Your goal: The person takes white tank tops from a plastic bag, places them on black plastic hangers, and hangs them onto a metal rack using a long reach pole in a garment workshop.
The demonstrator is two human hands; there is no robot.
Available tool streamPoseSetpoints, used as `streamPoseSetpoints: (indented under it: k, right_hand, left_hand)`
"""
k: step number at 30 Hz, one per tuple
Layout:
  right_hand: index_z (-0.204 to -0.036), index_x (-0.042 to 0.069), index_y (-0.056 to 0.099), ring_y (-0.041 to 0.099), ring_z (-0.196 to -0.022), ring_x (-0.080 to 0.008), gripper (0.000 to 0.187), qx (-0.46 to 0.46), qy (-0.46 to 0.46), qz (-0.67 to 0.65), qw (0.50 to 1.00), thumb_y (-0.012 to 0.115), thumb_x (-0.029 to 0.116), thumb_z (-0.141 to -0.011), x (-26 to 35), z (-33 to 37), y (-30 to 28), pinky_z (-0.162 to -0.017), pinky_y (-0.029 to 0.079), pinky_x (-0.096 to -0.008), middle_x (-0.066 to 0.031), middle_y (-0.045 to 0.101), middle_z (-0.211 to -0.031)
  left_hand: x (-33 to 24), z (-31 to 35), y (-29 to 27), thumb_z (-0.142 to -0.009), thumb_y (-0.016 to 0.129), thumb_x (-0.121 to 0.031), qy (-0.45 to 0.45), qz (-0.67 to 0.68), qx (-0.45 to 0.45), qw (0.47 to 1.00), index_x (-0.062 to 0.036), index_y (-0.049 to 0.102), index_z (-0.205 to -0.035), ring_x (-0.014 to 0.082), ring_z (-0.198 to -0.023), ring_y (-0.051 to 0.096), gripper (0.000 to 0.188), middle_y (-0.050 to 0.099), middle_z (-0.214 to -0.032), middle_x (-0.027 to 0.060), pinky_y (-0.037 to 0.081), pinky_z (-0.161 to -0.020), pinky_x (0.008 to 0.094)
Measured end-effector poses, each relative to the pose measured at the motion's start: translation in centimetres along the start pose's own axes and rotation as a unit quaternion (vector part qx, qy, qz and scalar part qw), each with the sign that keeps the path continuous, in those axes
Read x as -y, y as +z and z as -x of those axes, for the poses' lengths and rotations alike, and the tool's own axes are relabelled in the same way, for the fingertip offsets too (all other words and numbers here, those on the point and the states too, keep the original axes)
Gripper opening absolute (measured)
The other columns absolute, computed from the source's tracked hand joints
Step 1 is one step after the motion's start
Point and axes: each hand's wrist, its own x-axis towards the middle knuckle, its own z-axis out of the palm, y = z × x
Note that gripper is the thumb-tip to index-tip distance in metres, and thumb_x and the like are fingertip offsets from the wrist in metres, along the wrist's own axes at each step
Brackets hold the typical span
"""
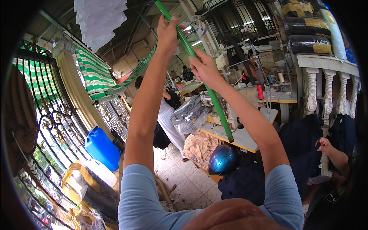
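Head view takes in, at its widest, a black wrought-iron gate with curling scrolls [55,119] along the left side, with a green-and-white striped cloth awning [92,73] to the right of it. Next in size is a pale sewing surface with a wood-coloured edge [253,128], and beyond its left end a co-worker in white trousers [170,126] stands on the tiled floor [191,182].

A long, slim, green pole [219,107] slants in the air ahead of the person, its top near the upper picture edge, its dark lower end in front of the surface's edge; whether that end touches anything, I cannot tell. A tall blue plastic jerrycan [101,147] stands at left, while a crumpled beige cloth heap [203,147] and a glossy blue helmet [222,159] lie below the pole's lower end.

Smaller again, the left grip [167,36] is clamped round the pole near its top, and the right grip [208,71] closes on it lower down. Spacing the two like this should steady the tilt: the upper steers, the lower bears weight. The trailing end deserves watching, since a careless swing could knock the helmet or the red thread cone [260,92].
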Motion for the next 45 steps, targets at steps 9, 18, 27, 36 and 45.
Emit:
streamPoseSetpoints:
  k: [9,18,27,36,45]
  right_hand:
    - [-0.109,0.004,0.053,0.04,-0.047,-0.0052,0.018,0.012,-0.017,-0.037,0.999,0.051,0.016,-0.096,0.9,-2.6,1.7,-0.038,0.031,-0.0224,0.0,0.048,-0.072]
    - [-0.103,0.005,0.054,0.041,-0.049,-0.0056,0.016,0.018,-0.03,-0.013,0.999,0.053,0.019,-0.095,2.4,-6.8,2.2,-0.039,0.032,-0.0223,-0.0009,0.049,-0.074]
    - [-0.1,0.005,0.054,0.041,-0.052,-0.006,0.014,0.025,-0.051,0.002,0.998,0.054,0.018,-0.095,4.8,-9.8,2.5,-0.041,0.033,-0.0226,-0.0011,0.049,-0.075]
    - [-0.093,0.006,0.057,0.042,-0.042,-0.0117,0.013,-0.011,-0.076,0.042,0.996,0.048,0.015,-0.094,6.0,-13.2,3.3,-0.036,0.033,-0.0282,-0.0019,0.049,-0.061]
    - [-0.086,0.007,0.052,0.04,-0.041,-0.0115,0.013,0.015,-0.077,0.018,0.997,0.048,0.016,-0.095,6.0,-14.9,3.2,-0.035,0.031,-0.0281,-0.001,0.044,-0.059]
  left_hand:
    - [0.1,-0.5,-1.4,-0.096,0.049,-0.005,0.064,-0.027,0.029,0.997,-0.0049,0.035,-0.124,0.0187,-0.066,0.061,0.031,0.055,-0.098,0.0127,0.052,-0.05,0.0308]
    - [-0.8,-5.5,-2.6,-0.093,0.049,-0.002,0.083,-0.075,0.021,0.994,-0.0064,0.041,-0.132,0.0173,-0.059,0.055,0.04,0.053,-0.08,0.0066,0.049,-0.05,0.0319]
    - [-2.4,-9.3,-2.6,-0.094,0.048,-0.004,0.056,-0.065,0.013,0.996,-0.0078,0.041,-0.128,0.0217,-0.064,0.06,0.035,0.055,-0.088,0.0097,0.052,-0.051,0.035]
    - [-2.3,-9.5,-3.5,-0.091,0.052,0.002,0.051,-0.048,0.066,0.995,-0.0008,0.043,-0.122,0.0257,-0.076,0.064,0.032,0.054,-0.092,0.0113,0.055,-0.063,0.0367]
    - [-2.6,-9.9,-4.2,-0.088,0.05,0.008,0.073,-0.093,0.084,0.989,0.0003,0.036,-0.136,0.0238,-0.081,0.06,0.051,0.052,-0.094,0.0105,0.053,-0.069,0.035]
